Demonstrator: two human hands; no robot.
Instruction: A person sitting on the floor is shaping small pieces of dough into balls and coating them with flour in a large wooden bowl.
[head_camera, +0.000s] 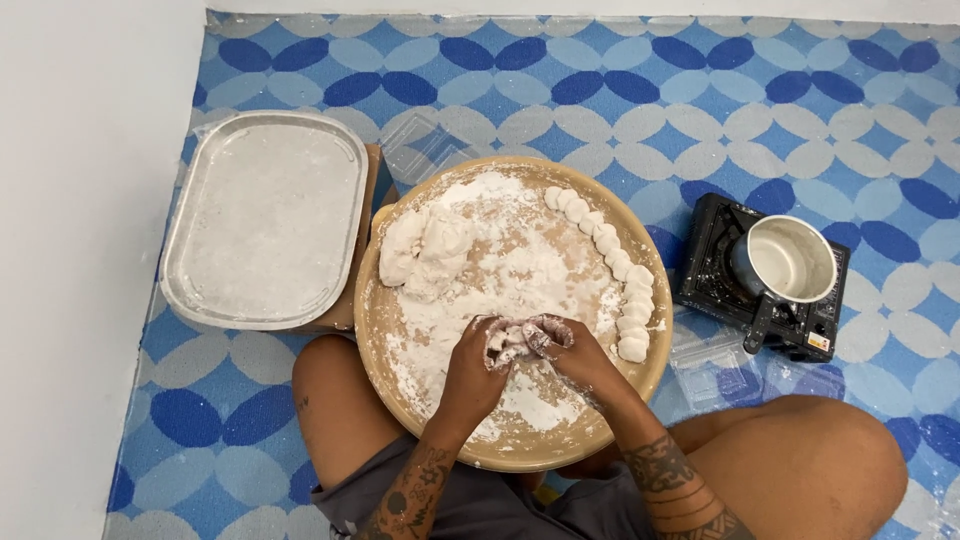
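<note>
I see a small white dough piece (515, 338), soft and flour-dusted, pinched between both hands over the near part of the round tan tray (400, 385). My left hand (478, 362) closes its fingers on the piece from the left; my right hand (572, 350) grips it from the right. Loose flour (500, 265) coats the tray centre. A larger dough mass (420, 250) lies at the far left of the tray, and a curved row of shaped dough balls (615, 265) follows the right rim. The fingers cover most of the piece, so I cannot make out its exact shape.
</note>
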